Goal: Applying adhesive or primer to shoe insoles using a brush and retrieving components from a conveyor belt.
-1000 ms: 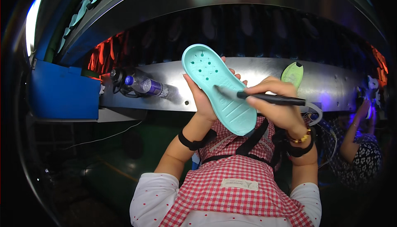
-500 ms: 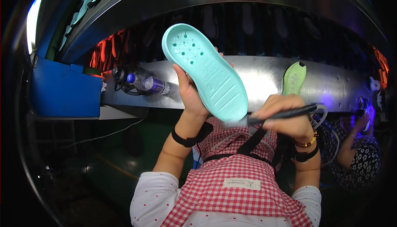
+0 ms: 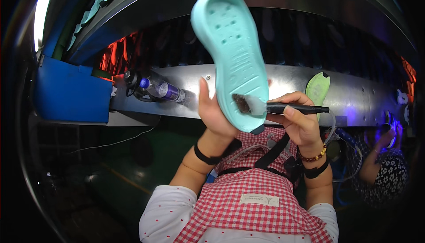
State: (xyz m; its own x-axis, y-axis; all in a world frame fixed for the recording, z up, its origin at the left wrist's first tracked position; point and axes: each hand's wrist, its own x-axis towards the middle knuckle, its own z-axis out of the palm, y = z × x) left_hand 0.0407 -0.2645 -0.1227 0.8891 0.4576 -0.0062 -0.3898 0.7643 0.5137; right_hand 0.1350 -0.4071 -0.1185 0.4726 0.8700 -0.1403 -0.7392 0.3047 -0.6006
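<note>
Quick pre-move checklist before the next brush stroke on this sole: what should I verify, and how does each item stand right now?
1. Left hand grips the mint-green sole at its lower edge: ok.
2. Right hand holds the black brush tool: ok.
3. Brush tip meets the sole near the heel: ok.
4. Thin tube from the tool hangs free of the wrists: cannot tell.
5. Coating coverage on the sole: cannot tell.
6. Co-worker's hand at far right is well away: ok.

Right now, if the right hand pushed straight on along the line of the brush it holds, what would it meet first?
The right hand points its black-handled brush leftward, and the bristles already touch the mint-green shoe sole. So the sole comes first; behind it, probably the left hand, though depth is unclear.
</note>
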